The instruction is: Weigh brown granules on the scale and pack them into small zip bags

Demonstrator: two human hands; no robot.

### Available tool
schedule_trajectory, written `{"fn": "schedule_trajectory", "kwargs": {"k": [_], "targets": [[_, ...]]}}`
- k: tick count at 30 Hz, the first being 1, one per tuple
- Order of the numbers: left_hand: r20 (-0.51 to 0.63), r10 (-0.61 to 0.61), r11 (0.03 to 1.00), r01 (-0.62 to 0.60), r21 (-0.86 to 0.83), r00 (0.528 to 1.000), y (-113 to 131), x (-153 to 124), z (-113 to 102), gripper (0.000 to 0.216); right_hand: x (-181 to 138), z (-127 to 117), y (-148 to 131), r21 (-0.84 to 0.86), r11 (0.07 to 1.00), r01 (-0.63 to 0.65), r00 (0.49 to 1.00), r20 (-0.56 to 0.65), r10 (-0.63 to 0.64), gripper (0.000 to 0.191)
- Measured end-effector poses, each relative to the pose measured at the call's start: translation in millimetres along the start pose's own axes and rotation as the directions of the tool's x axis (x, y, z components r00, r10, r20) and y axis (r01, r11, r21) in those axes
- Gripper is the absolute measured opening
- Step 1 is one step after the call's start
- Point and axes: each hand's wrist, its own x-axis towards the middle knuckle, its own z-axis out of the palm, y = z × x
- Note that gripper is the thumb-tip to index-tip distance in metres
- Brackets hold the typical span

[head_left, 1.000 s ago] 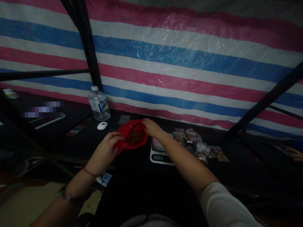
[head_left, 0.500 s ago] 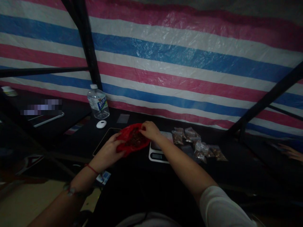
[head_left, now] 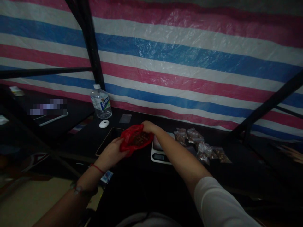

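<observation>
A red plastic bag (head_left: 127,145) is spread open over the table, with loose dark brown dried bits (head_left: 140,138) inside it. My left hand (head_left: 113,151) grips its near left side. At the far right rim is my right hand (head_left: 149,126), closed on the bag's edge; its fingertips are partly hidden. Just right of the bag, under my right forearm, sits a white kitchen scale (head_left: 155,157) with a small display. Several small clear zip bags (head_left: 180,137) of brown bits lie in a pile to the right of the scale.
A dark phone (head_left: 106,142) lies left of the red bag. Behind it are a white mouse-like object (head_left: 104,124), a flat clear zip bag (head_left: 125,118) and a large clear bottle (head_left: 101,102). Another person's hand (head_left: 292,153) shows at the right edge. Black frame posts flank the table.
My right hand has moved from over the brown bits to the bag's far right rim, and more of the contents shows. The view has shifted slightly.
</observation>
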Motion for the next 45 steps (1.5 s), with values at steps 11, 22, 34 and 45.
{"fn": "schedule_trajectory", "kwargs": {"k": [11, 22, 34, 45], "targets": [[-0.175, 0.068, 0.995, -0.08, -0.059, 0.982, 0.0, 0.9, 4.2, 0.059, -6.1, 6.8, 9.4, 0.348, 0.857, 0.379, 0.9, -0.356, -0.253, 0.04], [-0.177, 0.097, 0.995, -0.094, 0.025, 0.98, -1.2, -1.2, -2.6, 0.058, -6.9, 0.3, 6.0, 0.386, 0.879, 0.28, 0.946, -0.265, -0.185, 0.038], [-0.1, 0.049, 0.992, -0.06, -0.107, 0.994, 3.6, -4.2, -0.2, 0.062, -3.5, 4.2, -4.4, 0.141, 0.973, 0.184, 0.976, -0.139, -0.165, 0.022], [-0.129, 0.029, 0.981, -0.053, -0.186, 0.991, 6.8, 1.3, 1.6, 0.064, -3.5, 9.6, 3.7, 0.343, 0.913, 0.219, 0.976, -0.068, -0.208, 0.019]]}}
